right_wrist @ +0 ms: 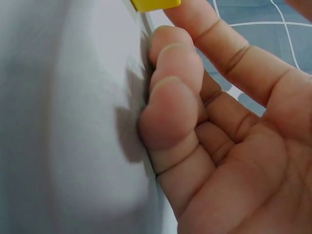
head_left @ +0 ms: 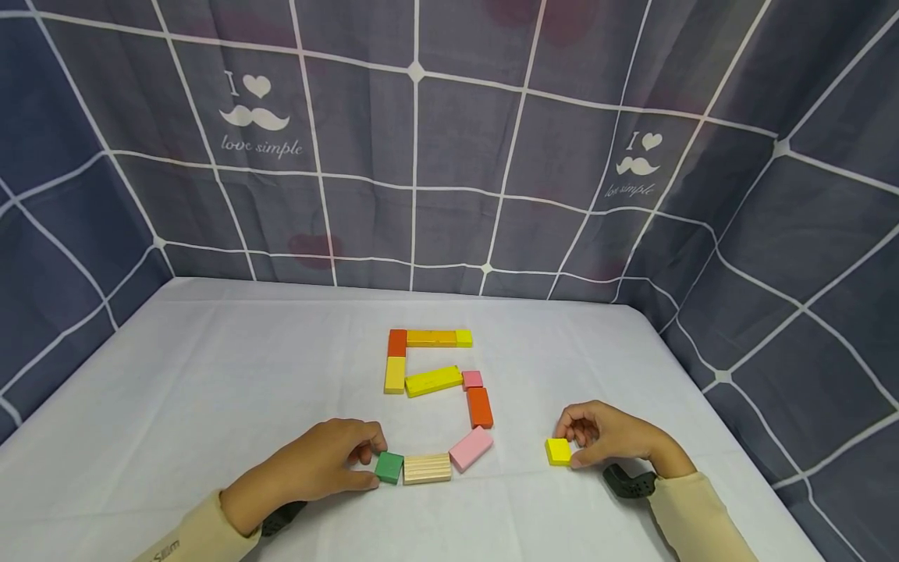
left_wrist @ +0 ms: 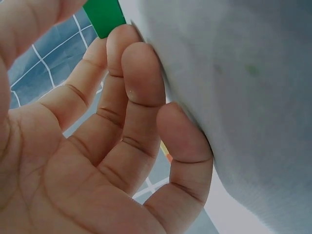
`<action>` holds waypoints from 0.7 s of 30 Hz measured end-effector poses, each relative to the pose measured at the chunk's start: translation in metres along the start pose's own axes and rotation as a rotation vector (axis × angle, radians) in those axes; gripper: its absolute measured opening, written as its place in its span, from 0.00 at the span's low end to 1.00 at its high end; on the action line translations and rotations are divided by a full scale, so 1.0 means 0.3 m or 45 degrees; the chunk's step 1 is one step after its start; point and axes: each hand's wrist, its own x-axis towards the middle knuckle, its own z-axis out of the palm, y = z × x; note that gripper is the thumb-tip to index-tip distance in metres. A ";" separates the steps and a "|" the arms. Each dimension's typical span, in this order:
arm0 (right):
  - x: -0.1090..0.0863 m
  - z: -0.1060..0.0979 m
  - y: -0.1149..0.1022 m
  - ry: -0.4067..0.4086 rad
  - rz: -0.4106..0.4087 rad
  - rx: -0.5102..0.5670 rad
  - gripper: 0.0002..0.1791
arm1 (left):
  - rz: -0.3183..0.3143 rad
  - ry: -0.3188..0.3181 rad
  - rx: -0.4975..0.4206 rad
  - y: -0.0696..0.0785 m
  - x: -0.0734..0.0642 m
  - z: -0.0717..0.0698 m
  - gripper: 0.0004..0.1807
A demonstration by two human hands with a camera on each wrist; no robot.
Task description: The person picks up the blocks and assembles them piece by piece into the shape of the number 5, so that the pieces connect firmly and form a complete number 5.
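Note:
At the lower left of the figure-like row, my left hand pinches a small green block between thumb and index finger. The same green block shows at the top of the left wrist view. A ridged natural-wood block lies against its right side, followed by a tilted long pink block. Off to the right, my right hand holds a small yellow block by thumb and index finger, its other fingers curled. Part of that yellow block enters the right wrist view.
Farther up the white tablecloth, the row continues with an orange-red block, a small pink block, a slanted yellow block, an upright yellow block, a red-orange block and a yellow-orange block. Grey checked curtains surround the table.

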 end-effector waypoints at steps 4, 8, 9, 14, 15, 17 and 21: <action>-0.001 0.000 0.004 0.018 0.007 -0.020 0.16 | 0.005 0.001 0.007 0.000 0.001 0.000 0.16; 0.001 0.003 0.005 0.047 0.003 -0.039 0.15 | 0.007 0.005 0.001 0.000 -0.002 0.001 0.16; 0.001 0.004 0.006 0.056 0.001 -0.038 0.15 | 0.010 0.008 0.001 0.000 -0.002 0.001 0.16; 0.010 0.012 0.004 0.100 -0.022 -0.048 0.14 | 0.011 0.016 0.002 -0.002 -0.004 0.002 0.16; 0.013 0.014 0.003 0.106 -0.029 -0.055 0.14 | 0.008 0.014 0.001 -0.003 -0.004 0.001 0.16; 0.019 0.018 -0.003 0.121 -0.042 -0.075 0.14 | 0.004 0.011 0.001 -0.004 -0.002 0.001 0.16; 0.036 0.032 -0.021 0.147 -0.076 -0.094 0.14 | -0.007 0.006 -0.002 -0.004 0.001 0.001 0.17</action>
